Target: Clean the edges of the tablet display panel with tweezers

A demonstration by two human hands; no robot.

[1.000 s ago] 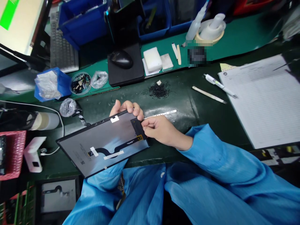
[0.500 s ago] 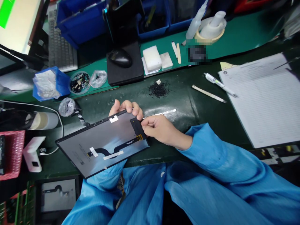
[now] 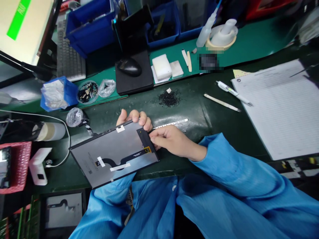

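A tablet display panel (image 3: 109, 146) is tilted in front of me, its grey back facing up with a black flex cable (image 3: 128, 156) and white tape pieces on it. From underneath, my left hand (image 3: 136, 119) holds the panel, fingers curled over its far edge near the upper right corner. My right hand (image 3: 171, 141) is closed in a pinch at the panel's right edge; whatever sits between its fingertips is hidden. Just beyond the right hand lies a thin silver metal strip (image 3: 174, 123). Farther back is a pile of black shreds (image 3: 169, 98) on the dark green mat.
A mouse (image 3: 129, 66), white blocks (image 3: 161, 66) and a dropper bottle (image 3: 205, 35) stand along the back. Right are a flat stick (image 3: 221, 102), a pen (image 3: 234, 93) and paper sheets (image 3: 279, 109). Left are a blue bin (image 3: 59, 93) and a white stand (image 3: 40, 166).
The view has shifted slightly, moving the background right and down. The panel's left end looks a little closer in. Both hands keep their places on the panel, the right fingertips slightly lower.
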